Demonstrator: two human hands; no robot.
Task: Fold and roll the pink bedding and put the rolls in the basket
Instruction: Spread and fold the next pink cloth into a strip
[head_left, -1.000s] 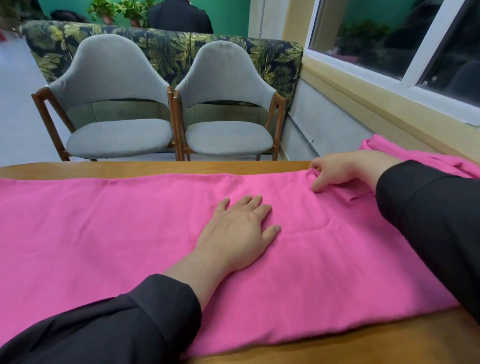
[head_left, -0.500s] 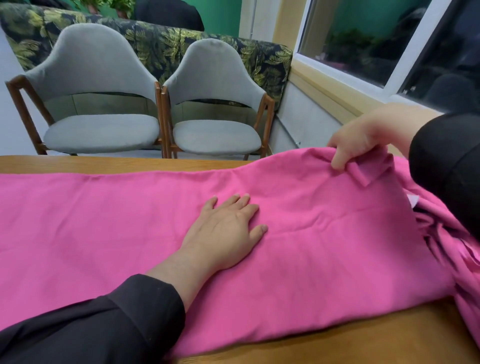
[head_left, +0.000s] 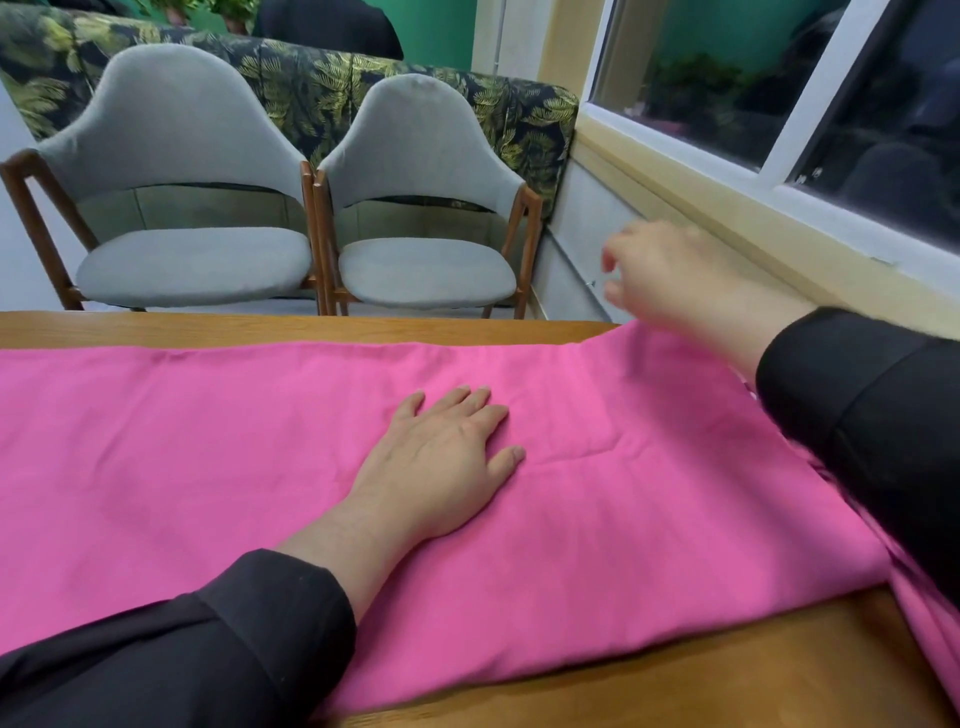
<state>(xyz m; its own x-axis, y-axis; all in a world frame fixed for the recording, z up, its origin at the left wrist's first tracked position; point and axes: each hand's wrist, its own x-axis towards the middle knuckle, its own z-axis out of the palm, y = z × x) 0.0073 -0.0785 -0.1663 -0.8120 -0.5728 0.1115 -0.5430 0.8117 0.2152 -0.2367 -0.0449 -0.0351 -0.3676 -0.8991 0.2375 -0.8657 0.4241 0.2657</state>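
The pink bedding (head_left: 208, 467) lies folded in a long band across the wooden table (head_left: 727, 670), its right end spilling off the table's right side. My left hand (head_left: 441, 462) lies flat on the cloth near the middle, fingers straight, pressing it down. My right hand (head_left: 670, 275) hovers blurred above the far right part of the cloth, fingers loosely spread and holding nothing. No basket is in view.
Two grey chairs (head_left: 197, 208) with wooden frames stand just behind the table's far edge, in front of a leaf-patterned sofa back (head_left: 322, 83). A window ledge (head_left: 753, 228) runs along the right wall. A person in dark clothes sits behind the sofa.
My right hand had lifted a pinched fold of the far right edge; it has since let go, and the cloth has dropped flat again. The left hand has stayed pressed on the cloth.
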